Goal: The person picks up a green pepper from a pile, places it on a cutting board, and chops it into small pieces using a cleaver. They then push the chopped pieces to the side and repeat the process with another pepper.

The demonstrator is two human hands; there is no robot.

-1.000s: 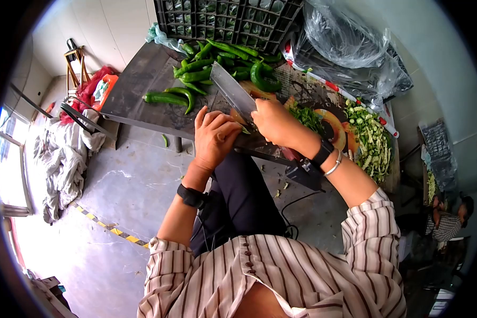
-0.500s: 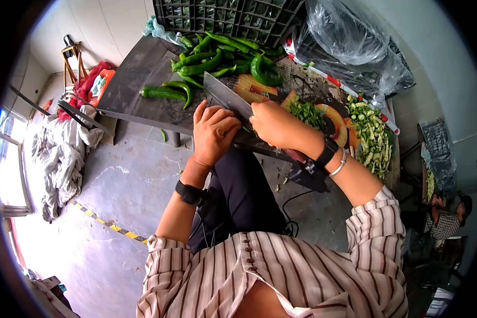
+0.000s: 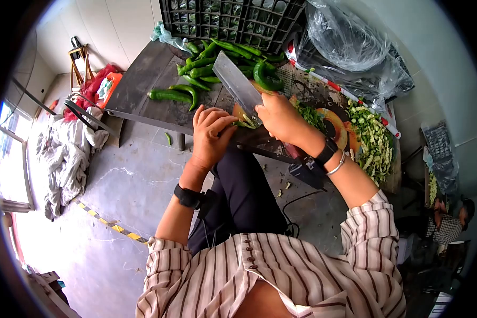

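My right hand [image 3: 282, 117] is closed round the handle of a cleaver [image 3: 237, 79], whose broad blade points up and to the left over the table. At the table's near edge, my left hand [image 3: 213, 132] has its fingers curled together beside a small piece of cut pepper [image 3: 247, 123]. What the fingertips hold is too small to make out. Whole green peppers [image 3: 199, 68] lie behind the blade, and two more [image 3: 169, 96] are to its left. Shredded green pepper [image 3: 311, 116] lies right of my right hand, with a larger chopped pile [image 3: 373, 140] farther right.
A black crate [image 3: 233, 24] stands behind the peppers on the dark table [image 3: 138, 87]. Clear plastic bags [image 3: 350, 40] fill the back right. A black device [image 3: 306, 172] hangs by the near edge. Cloth [image 3: 63, 159] lies on the floor at left; another person [image 3: 444, 228] is far right.
The cleaver and my right hand have risen and moved slightly right, away from my left hand. Cut pepper pieces now show between my hands. The view has shifted slightly.
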